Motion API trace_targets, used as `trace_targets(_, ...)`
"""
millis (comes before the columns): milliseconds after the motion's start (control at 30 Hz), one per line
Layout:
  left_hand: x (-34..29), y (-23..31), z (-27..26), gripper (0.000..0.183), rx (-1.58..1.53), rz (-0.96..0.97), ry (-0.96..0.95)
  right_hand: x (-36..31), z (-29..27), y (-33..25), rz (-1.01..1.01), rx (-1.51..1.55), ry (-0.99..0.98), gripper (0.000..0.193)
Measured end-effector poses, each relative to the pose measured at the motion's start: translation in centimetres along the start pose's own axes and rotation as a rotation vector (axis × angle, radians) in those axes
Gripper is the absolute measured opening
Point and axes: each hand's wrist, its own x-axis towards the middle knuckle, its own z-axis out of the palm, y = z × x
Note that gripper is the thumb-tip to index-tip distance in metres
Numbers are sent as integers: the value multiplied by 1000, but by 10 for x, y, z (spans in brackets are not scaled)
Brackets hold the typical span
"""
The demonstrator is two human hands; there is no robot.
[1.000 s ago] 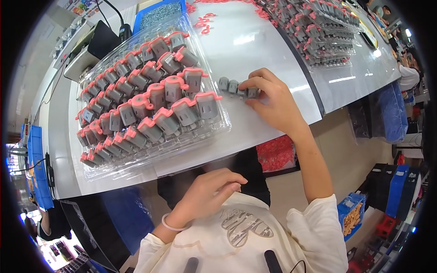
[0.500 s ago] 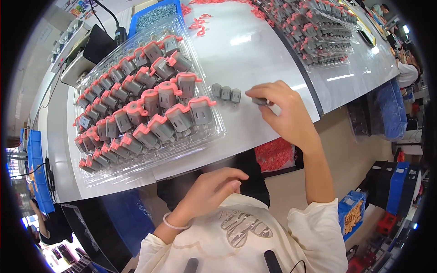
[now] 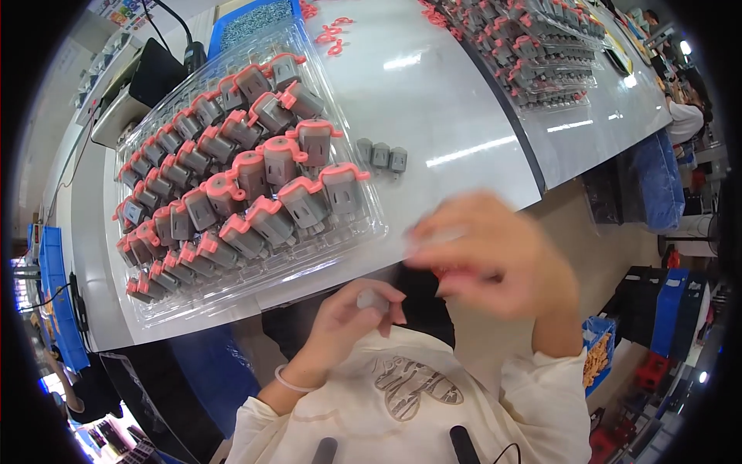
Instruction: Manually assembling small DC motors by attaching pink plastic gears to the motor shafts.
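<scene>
My right hand is blurred with motion, below the white table's front edge, its fingers pinched on a small grey motor seen only as a pale smear. My left hand rests near my chest, with a small grey piece between its curled fingers. On the table a short row of three bare grey motors lies beside a clear plastic tray filled with several grey motors with pink caps.
A second tray of capped motors sits at the far right of the table. Loose pink caps and a blue bin of small metal parts lie at the back. Another person works far right. Blue crates stand on the floor.
My right hand lifted one grey motor off the end of the row and carried it down off the table toward my left hand. The row went from several motors to three.
</scene>
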Motion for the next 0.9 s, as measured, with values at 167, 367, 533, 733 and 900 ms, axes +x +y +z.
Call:
trace_targets(167, -11, 10, 3, 24, 186, 14, -26, 84, -40, 92, 114, -211, 57, 24)
trace_targets(367, -19, 17, 4, 37, 86, -78, 2, 192, -29, 216, 107, -405, 225, 46)
trace_targets(533, -25, 23, -3, 27, 93, -45, -32, 216, -9, 239, 226, -420, -3, 49)
trace_targets(733, -23, 23, -17, 30, 169, 21, -72, 184, -31, 220, 343, -394, 146, 40)
trace_targets(900, -30, 27, -5, 32, 116, -30, -21, 151, -28, 218, 214, -186, 227, 34)
